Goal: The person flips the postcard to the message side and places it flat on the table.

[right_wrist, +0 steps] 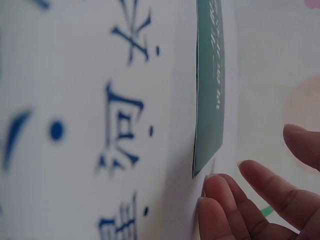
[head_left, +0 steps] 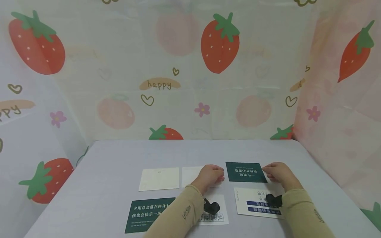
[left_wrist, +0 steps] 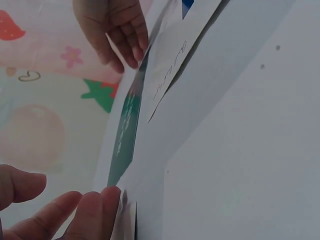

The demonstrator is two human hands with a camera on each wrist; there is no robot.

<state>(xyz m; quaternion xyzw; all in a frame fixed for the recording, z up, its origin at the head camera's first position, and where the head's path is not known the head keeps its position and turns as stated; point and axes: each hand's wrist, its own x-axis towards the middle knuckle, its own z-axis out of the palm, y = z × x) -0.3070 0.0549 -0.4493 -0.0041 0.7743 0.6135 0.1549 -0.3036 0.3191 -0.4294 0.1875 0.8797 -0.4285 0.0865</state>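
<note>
A dark green card [head_left: 246, 172] with white characters lies flat on the table between the two hands. Close to its left edge is my left hand [head_left: 209, 177], over a plain cream card [head_left: 190, 174]; in the left wrist view the thumb stands apart from the fingers and nothing is between them. At the green card's right edge, my right hand [head_left: 279, 173] has its fingertips [right_wrist: 220, 192] down by the card's corner, thumb spread away. Below the green card lies a white card [head_left: 242, 200] with blue bands, partly covered by the right sleeve.
Another cream card [head_left: 159, 180] lies at the left of the back row. In front are a green card [head_left: 144, 216] with white writing and a white card [head_left: 221, 218] with boxed characters, both partly behind the left sleeve [head_left: 175, 216]. A strawberry-print curtain [head_left: 190, 66] encloses the table.
</note>
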